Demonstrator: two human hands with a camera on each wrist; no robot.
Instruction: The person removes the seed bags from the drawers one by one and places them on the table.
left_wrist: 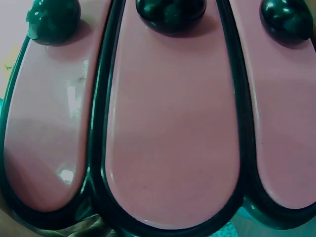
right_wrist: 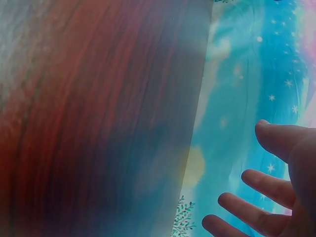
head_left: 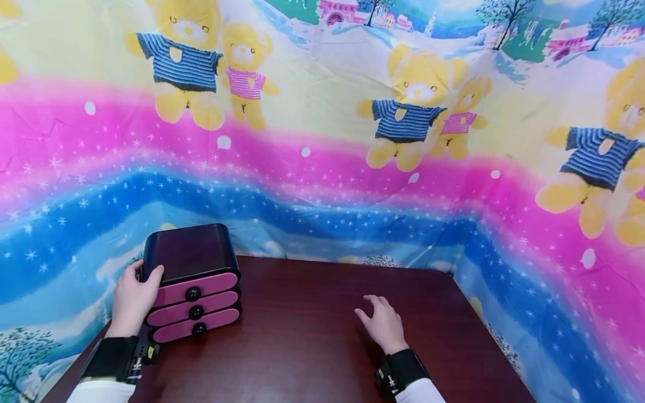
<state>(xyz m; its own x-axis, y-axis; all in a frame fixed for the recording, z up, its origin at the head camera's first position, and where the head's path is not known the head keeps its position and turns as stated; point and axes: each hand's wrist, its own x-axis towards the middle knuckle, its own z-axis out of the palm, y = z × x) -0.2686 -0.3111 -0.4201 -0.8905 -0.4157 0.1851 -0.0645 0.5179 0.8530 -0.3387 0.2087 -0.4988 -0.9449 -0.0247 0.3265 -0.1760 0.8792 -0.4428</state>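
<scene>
Glossy black, the drawer box sits lower left in the head view, the left hand gripping its side; the right hand, lower right, is relaxed. Left wrist view: round-ended pink fronts, dark knobs at top. Right wrist view: fingers loosely spread, lower right.

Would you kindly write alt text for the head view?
A person's left hand grips the side of a black cabinet with three pink drawers on a dark table. The right hand, empty, hovers over the table, with bear-printed fabric hanging behind.
</scene>
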